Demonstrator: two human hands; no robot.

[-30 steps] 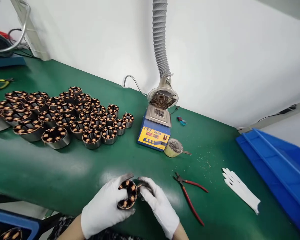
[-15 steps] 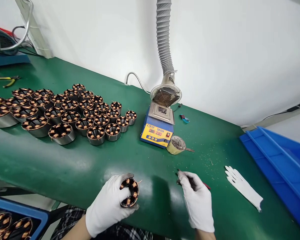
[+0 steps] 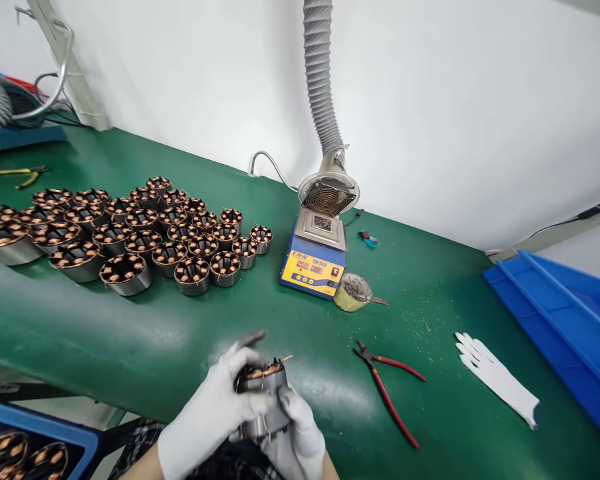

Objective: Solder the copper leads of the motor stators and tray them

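Observation:
Both my hands wear white gloves and hold one motor stator [image 3: 263, 393], a steel ring with copper coils, near the table's front edge. My left hand [image 3: 210, 413] wraps its left side, fingers closed on it. From below and to the right, my right hand [image 3: 295, 437] grips the same stator. Thin copper wire ends stick out of its top. Red-handled pliers [image 3: 390, 387] lie on the green table [image 3: 130, 340] to the right of my hands, untouched.
Several more stators [image 3: 130, 233] stand in rows at the left. A blue and yellow solder pot [image 3: 314, 257] sits under a fume hose [image 3: 325, 100], with a small tin [image 3: 353, 293] beside it. A spare white glove [image 3: 495, 377] and blue bins [image 3: 565, 320] are at the right.
My right hand left the pliers and came back to the stator. The stator, which faced me in the left hand, is now turned upright and held by both hands.

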